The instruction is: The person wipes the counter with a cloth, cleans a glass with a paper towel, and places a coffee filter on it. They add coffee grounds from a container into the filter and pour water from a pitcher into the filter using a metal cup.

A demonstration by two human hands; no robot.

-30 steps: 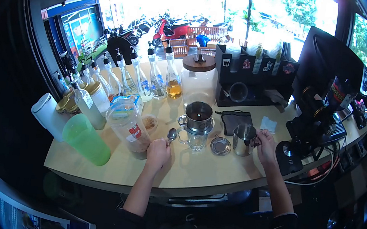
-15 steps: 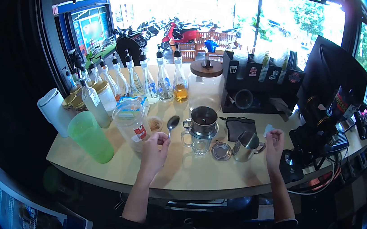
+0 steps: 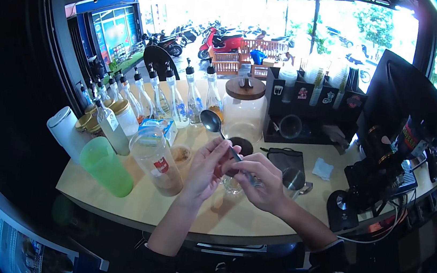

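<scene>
One spoon [image 3: 211,120] is held above the counter, bowl up at 11 o'clock, handle slanting down to 4 o'clock. The left hand [image 3: 205,168] pinches the handle midway; the right hand [image 3: 259,187] is closed on its lower end.

Behind the fingers sits one phin filter [image 3: 243,146], mostly hidden. At 3 o'clock stands one steel pitcher [image 3: 293,179]; beyond it are one black cloth [image 3: 286,158] and one white napkin [image 3: 323,169]. At 9 o'clock are one plastic jar [image 3: 155,159], one green pitcher [image 3: 105,166] and one white canister [image 3: 65,132]. At 12 o'clock stands one wooden-lidded glass jar [image 3: 244,108]. The pump bottles [image 3: 171,99] are too crowded to count.

The curved beige counter [image 3: 230,219] faces an open shopfront with parked motorbikes [image 3: 223,41].
</scene>
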